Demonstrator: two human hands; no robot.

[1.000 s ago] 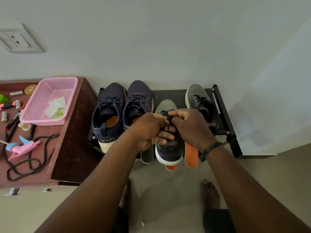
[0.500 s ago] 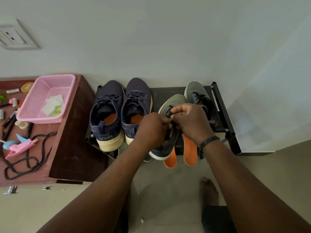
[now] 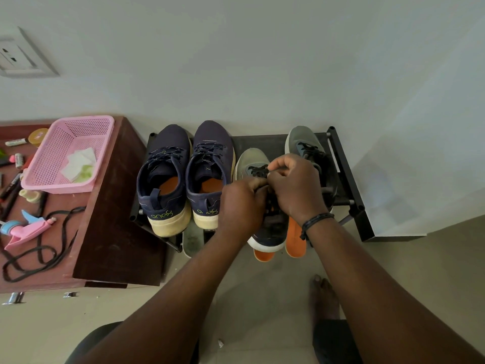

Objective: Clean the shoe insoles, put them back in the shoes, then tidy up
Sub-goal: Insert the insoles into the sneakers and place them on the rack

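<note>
Both hands, left hand (image 3: 242, 206) & right hand (image 3: 296, 186), pinch the laces (image 3: 258, 170) of the grey shoe (image 3: 252, 164) mid-frame (orange insole (image 3: 295, 239) just right of it).

Both hands cover the middle of the grey shoe (image 3: 253, 164), so whether the fingers actually pinch its laces can't be told. Right of that shoe, an orange insole (image 3: 295, 239) shows only its heel end; another orange insole tip (image 3: 263, 255) pokes out below its heel. Far left of it, the socket plate (image 3: 18, 57) and pens (image 3: 10, 183) get cut off by the frame edge.
</note>
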